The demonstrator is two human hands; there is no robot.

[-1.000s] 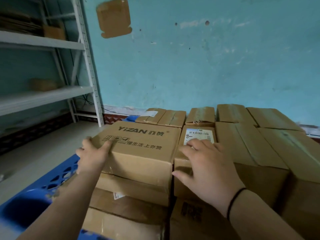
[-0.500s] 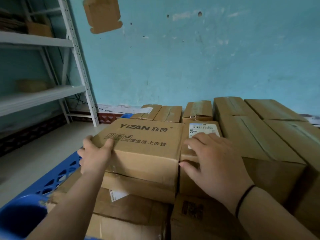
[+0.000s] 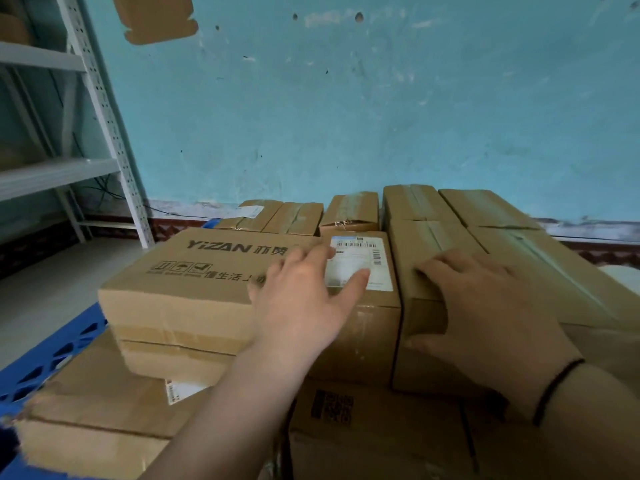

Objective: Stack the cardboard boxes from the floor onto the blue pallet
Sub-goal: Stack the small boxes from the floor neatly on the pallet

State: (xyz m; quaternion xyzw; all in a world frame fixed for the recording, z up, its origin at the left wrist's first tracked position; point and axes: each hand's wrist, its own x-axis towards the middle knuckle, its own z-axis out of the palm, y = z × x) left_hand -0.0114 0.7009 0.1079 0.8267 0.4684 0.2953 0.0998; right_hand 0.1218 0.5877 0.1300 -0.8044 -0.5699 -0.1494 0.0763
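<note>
Several cardboard boxes are stacked on the blue pallet (image 3: 52, 355), whose latticed edge shows at the lower left. A flat box printed "YIZAN" (image 3: 180, 282) lies on top at the left. Beside it stands a box with a white shipping label (image 3: 367, 306). My left hand (image 3: 304, 306) rests flat, fingers spread, across the seam between these two boxes. My right hand (image 3: 485, 313) lies flat with fingers apart on the near edge of the taped box (image 3: 426, 244) to the right. Neither hand grips anything.
A white metal shelf rack (image 3: 100, 109) stands at the left against the turquoise wall (image 3: 381, 116). Grey floor (image 3: 41, 282) runs between rack and pallet. More taped boxes (image 3: 485, 207) fill the back row near the wall. A cardboard scrap (image 3: 156, 15) hangs on the wall.
My left hand left the YIZAN box's left corner and moved right onto the seam by the labelled box. My right hand shifted from the labelled box to the taped box on the right.
</note>
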